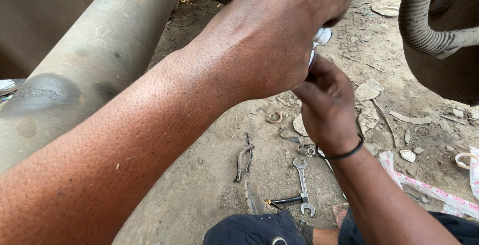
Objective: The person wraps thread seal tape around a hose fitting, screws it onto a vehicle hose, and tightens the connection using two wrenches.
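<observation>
Head cam is looking down at a dirt floor [199,175] under some kind of vehicle, and both hands are up close to the lens. Left hand [269,35] is curled nearly shut around a small white part [323,36], with only its end poking out past the knuckles. Right hand [327,108] comes up from below, fingers pinched together right under that white part. Can't tell if it's actually gripping the part or something else, the left hand blocks it. There's a black band [349,152] on the right wrist.

Room to move is pretty tight. A big dusty cylinder [90,70] runs along the left side right beside the left forearm, and a ribbed hose [419,15] curls down at the top right, near the hands but not touching. Straight below the hands the ground is more open.

Down on the dirt: an open-ended spanner [302,187] lying near the person's knees [259,230], a dark-handled tool [287,201] crossing just beside it, a short ribbed bit of hose [243,161] to the left, and a metal clamp [290,137] closer to the right wrist. Scraps of dry debris are scattered on the right, plus a white and red plastic wrapper [434,190] at the right edge. Can't see what's in it, if anything.
</observation>
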